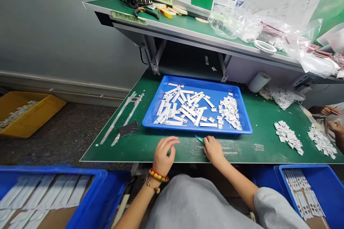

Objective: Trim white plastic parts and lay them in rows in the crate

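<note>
My right hand (213,149) is closed around a small green-handled knife (199,139), its thin pointed tip directed up and left, just in front of the blue tray. Left of it, my left hand (164,154) hovers near the table's front edge, fingers curved and thumb apart, with nothing visible in it. The blue tray (199,131) holds many white plastic strips (189,110) on its left and a heap of small white pieces (231,111) on its right. White shavings (220,148) are scattered on the green table around my right hand.
Two piles of white pieces (288,137) (321,141) lie at right, near another person's hands (333,118). A dark flat block (129,129) and long pale strips (118,118) lie at left. Blue bins (100,175) (303,167) flank me below the table. A shelf (188,25) overhangs the back.
</note>
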{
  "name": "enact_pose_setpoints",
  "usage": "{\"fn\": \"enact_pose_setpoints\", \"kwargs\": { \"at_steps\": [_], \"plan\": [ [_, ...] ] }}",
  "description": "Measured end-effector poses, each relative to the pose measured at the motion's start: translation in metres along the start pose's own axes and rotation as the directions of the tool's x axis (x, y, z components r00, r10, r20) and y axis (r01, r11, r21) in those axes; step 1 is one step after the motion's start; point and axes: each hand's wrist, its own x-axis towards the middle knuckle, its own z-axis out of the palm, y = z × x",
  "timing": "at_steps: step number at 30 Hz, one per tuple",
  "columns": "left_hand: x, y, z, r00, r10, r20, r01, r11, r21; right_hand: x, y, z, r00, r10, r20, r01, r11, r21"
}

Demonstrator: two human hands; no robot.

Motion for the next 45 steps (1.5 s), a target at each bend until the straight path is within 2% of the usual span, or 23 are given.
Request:
{"fn": "enact_pose_setpoints", "kwargs": {
  "at_steps": [2,4,5,8,11,15,17,19,21,23,25,27,31,35,41,45],
  "plan": [
    [0.040,-0.007,0.011,0.998,0.001,0.058,-0.009,0.992,0.129,-0.003,0.010,0.011,0.999,-0.029,-0.024,0.030,0.999,0.023],
    [0.082,-0.018,0.029,0.972,0.002,0.237,-0.069,0.959,0.275,-0.005,0.019,0.016,0.999,-0.044,-0.024,0.045,0.997,0.056],
    [0.101,-0.023,0.041,0.935,0.003,0.354,-0.130,0.933,0.337,-0.005,0.023,0.016,0.999,-0.043,-0.019,0.044,0.997,0.065],
    [0.145,-0.040,0.080,0.870,0.022,0.493,-0.208,0.922,0.326,-0.006,0.033,0.012,1.000,-0.011,0.013,0.010,0.996,0.087],
    [0.166,-0.056,0.108,0.824,0.002,0.566,-0.232,0.913,0.335,-0.013,0.044,-0.003,1.000,-0.007,0.030,0.003,0.990,0.138],
    [0.171,-0.072,0.115,0.779,-0.006,0.627,-0.245,0.918,0.312,-0.012,0.059,-0.042,0.989,-0.106,0.099,0.070,0.947,0.314],
    [0.169,-0.077,0.113,0.771,-0.008,0.637,-0.230,0.929,0.290,0.008,0.066,-0.063,0.983,-0.095,0.160,0.026,0.922,0.386],
    [0.167,-0.078,0.111,0.773,-0.013,0.635,-0.202,0.943,0.265,0.045,0.071,-0.075,0.981,-0.026,0.192,-0.045,0.932,0.361],
    [0.166,-0.079,0.110,0.780,-0.021,0.626,-0.164,0.958,0.236,0.091,0.071,-0.075,0.964,0.068,0.256,-0.131,0.963,0.237],
    [0.165,-0.081,0.109,0.794,-0.038,0.607,-0.112,0.972,0.207,0.137,0.067,-0.065,0.928,0.160,0.337,-0.203,0.975,0.094],
    [0.165,-0.085,0.107,0.815,-0.069,0.575,-0.045,0.982,0.181,0.172,0.058,-0.050,0.914,0.193,0.357,-0.229,0.971,0.061],
    [0.165,-0.090,0.104,0.836,-0.115,0.536,0.036,0.987,0.156,0.191,0.050,-0.035,0.911,0.183,0.369,-0.230,0.969,0.086],
    [0.165,-0.096,0.100,0.848,-0.221,0.482,0.195,0.975,0.103,0.198,0.045,-0.018,0.911,0.141,0.387,-0.228,0.955,0.189],
    [0.166,-0.095,0.101,0.839,-0.296,0.457,0.302,0.951,0.062,0.195,0.053,-0.015,0.925,0.090,0.369,-0.214,0.926,0.311],
    [0.171,-0.093,0.101,0.836,-0.349,0.423,0.383,0.924,0.005,0.199,0.059,-0.015,0.967,0.098,0.236,-0.178,0.921,0.348],
    [0.176,-0.090,0.099,0.829,-0.363,0.425,0.412,0.911,-0.027,0.198,0.050,-0.007,0.972,0.028,0.231,-0.104,0.940,0.324]
  ]
}}
